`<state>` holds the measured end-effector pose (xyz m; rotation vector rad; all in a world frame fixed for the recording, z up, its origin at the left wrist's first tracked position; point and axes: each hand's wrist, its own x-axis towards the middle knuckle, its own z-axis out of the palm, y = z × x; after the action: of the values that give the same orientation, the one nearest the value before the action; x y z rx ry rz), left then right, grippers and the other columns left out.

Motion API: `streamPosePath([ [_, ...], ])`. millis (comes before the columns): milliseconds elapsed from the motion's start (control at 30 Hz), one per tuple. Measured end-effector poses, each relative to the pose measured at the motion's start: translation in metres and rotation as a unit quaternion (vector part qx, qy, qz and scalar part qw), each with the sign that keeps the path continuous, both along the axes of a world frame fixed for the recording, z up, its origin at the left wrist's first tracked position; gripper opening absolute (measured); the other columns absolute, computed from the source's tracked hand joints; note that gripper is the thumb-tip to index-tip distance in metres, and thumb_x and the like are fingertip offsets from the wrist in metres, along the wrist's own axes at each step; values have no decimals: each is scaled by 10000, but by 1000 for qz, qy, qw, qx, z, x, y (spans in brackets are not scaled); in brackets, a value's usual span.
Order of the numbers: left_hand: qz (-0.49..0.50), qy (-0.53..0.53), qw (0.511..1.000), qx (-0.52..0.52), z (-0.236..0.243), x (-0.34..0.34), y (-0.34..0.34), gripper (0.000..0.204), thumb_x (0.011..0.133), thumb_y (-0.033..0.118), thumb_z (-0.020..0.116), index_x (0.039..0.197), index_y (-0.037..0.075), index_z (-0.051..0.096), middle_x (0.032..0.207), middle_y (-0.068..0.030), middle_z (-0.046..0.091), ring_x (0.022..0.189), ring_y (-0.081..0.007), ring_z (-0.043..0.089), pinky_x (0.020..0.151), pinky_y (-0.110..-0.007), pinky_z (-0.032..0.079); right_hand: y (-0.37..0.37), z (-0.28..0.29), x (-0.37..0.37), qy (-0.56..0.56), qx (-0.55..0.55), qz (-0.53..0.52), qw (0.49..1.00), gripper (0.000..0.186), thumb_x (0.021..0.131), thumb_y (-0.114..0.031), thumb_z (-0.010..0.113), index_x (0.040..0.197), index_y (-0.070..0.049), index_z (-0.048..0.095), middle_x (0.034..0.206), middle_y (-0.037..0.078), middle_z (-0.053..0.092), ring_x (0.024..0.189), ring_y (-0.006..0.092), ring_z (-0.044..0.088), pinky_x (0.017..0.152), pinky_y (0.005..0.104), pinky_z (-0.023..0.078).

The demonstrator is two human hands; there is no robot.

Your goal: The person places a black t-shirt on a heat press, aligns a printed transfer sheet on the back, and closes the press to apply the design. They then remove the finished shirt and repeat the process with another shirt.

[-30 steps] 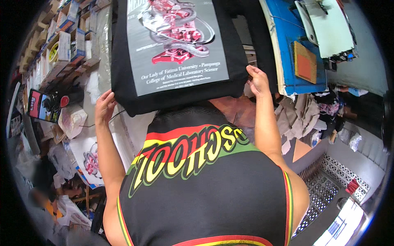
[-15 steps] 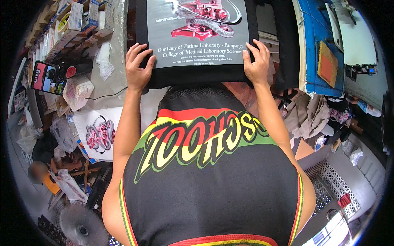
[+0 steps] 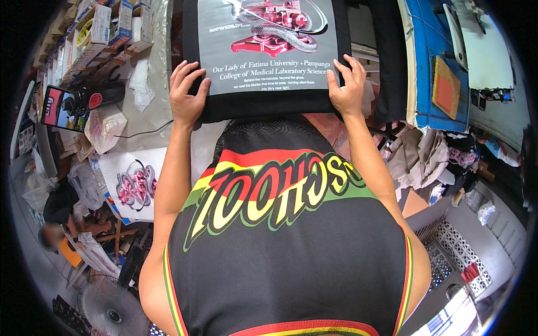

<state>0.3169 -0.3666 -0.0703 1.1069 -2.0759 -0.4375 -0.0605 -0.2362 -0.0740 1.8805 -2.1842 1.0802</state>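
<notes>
In the head view a black garment [image 3: 266,106] lies stretched out at the top, bearing a grey printed panel [image 3: 263,14] with a pink-and-silver picture and white lettering. My left hand [image 3: 188,92] rests on its left side, fingers spread and curved over the panel's lower left edge. On the opposite side my right hand [image 3: 347,87] also lies with fingers apart at the panel's lower right edge. Neither hand is visibly gripping anything. A further black piece of fabric [image 3: 386,56] hangs just right of the garment.
Cardboard boxes [image 3: 103,28], a phone [image 3: 61,106] and a white printed sheet [image 3: 112,168] are at the left. A blue board [image 3: 426,33] carrying an orange pad [image 3: 448,89] is at the right, above crumpled cloth [image 3: 417,157]. A person [image 3: 61,224] and a fan [image 3: 109,308] are at lower left.
A second ago my fingers pinched the garment's lower edges. Since then both hands have opened onto the print's sides, my left moving right and upward. The last half second shows only slight shifting.
</notes>
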Motion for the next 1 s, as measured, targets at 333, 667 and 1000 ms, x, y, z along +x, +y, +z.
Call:
streamPosePath([
  [333, -4, -16, 1000, 0, 3, -2, 0, 243, 803, 82, 770, 1041, 69, 724, 1216, -94, 665, 1270, -310, 535, 1066, -424, 418, 3, 27, -11, -20, -1, -23, 1000, 241, 822, -201, 742, 1026, -73, 723, 1230, 143, 613, 1165, 344, 553, 1015, 449, 436],
  [667, -8, -7, 1000, -19, -10, -1, 0, 234, 796, 92, 766, 1024, 74, 717, 1213, -88, 650, 1269, -323, 513, 1072, -441, 404, 84, 204, -300, 198, 50, -450, 869, 623, 899, -626, 514, 1089, -72, 726, 1128, 210, 688, 1107, 401, 616, 971, 462, 454],
  [1000, -3, -16, 999, -50, -13, 2, 4, 208, 819, 97, 757, 1024, 81, 731, 1229, -91, 653, 1271, -305, 527, 1068, -420, 403, 69, 198, -317, 167, 236, -419, 861, 725, 978, -633, 286, 1262, -75, 652, 1300, 237, 606, 1259, 435, 523, 1076, 483, 377],
])
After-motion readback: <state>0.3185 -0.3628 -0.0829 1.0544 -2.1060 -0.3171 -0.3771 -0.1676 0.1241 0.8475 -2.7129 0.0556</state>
